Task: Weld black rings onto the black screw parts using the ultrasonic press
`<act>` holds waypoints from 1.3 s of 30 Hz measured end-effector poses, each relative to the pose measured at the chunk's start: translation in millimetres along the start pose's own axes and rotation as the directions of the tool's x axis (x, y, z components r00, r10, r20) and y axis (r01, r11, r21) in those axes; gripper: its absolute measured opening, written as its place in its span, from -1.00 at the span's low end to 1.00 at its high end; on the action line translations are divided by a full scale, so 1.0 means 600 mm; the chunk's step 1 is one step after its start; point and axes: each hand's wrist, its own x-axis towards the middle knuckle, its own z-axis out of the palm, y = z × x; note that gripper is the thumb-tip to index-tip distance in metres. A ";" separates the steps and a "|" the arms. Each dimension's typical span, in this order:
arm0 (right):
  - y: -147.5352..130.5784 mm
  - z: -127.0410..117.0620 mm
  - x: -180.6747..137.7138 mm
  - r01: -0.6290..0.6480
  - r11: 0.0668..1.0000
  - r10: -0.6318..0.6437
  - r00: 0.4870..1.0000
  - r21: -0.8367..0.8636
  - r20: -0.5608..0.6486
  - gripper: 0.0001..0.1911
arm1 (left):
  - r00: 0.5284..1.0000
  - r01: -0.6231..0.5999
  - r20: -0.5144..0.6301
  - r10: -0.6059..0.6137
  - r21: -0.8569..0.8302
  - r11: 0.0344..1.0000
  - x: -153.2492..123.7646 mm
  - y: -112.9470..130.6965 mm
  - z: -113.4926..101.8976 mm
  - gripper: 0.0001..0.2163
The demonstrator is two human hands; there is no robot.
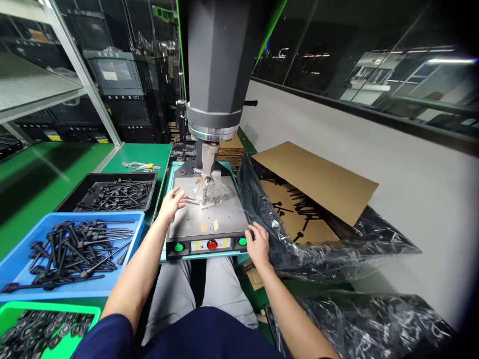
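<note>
My left hand (172, 204) is at the left side of the machine's metal plate (190, 223), fingers stretched towards the small clear and metal fixture (208, 192). A thin metal rod (192, 200) sticks out of the fixture near the fingertips; I cannot tell whether they touch it. The press head (215, 75) stands above, its narrow tool (209, 157) down close over the fixture. My right hand (258, 243) is at the front right corner, open, fingers slightly bent beside the right green button (242, 241). A red button (212, 245) and left green button (178, 247) sit on the front panel.
Left are a blue tray (140, 219) and black tray (154, 197) of black screw-like parts, a green tray (95, 311) of small black pieces, and pliers (140, 165). Right, a plastic-lined box (275, 234) holds black parts under a cardboard sheet (318, 179).
</note>
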 end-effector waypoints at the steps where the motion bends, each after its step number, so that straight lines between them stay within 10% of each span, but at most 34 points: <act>1: 0.011 -0.004 -0.010 -0.048 0.999 0.047 0.998 -0.026 -0.031 -0.56 | 0.994 -0.067 -0.088 0.071 0.053 0.996 -0.022 -0.013 -0.013 -0.39; 6: 0.052 0.010 -0.055 -0.263 0.965 0.263 0.962 -0.021 0.074 -0.18 | 0.885 -0.170 -0.296 0.360 0.513 0.841 -0.145 -0.127 -0.084 -0.44; 13: 0.067 0.033 -0.064 -0.302 0.953 0.300 0.943 -0.011 0.145 -0.18 | 0.979 -0.004 -0.136 0.152 0.731 0.682 -0.191 -0.250 -0.140 -0.34; 39: 0.071 0.032 -0.076 -0.358 0.933 0.343 0.915 0.038 0.211 -0.12 | 0.981 0.059 -0.174 0.080 0.672 0.739 -0.173 -0.262 -0.150 -0.34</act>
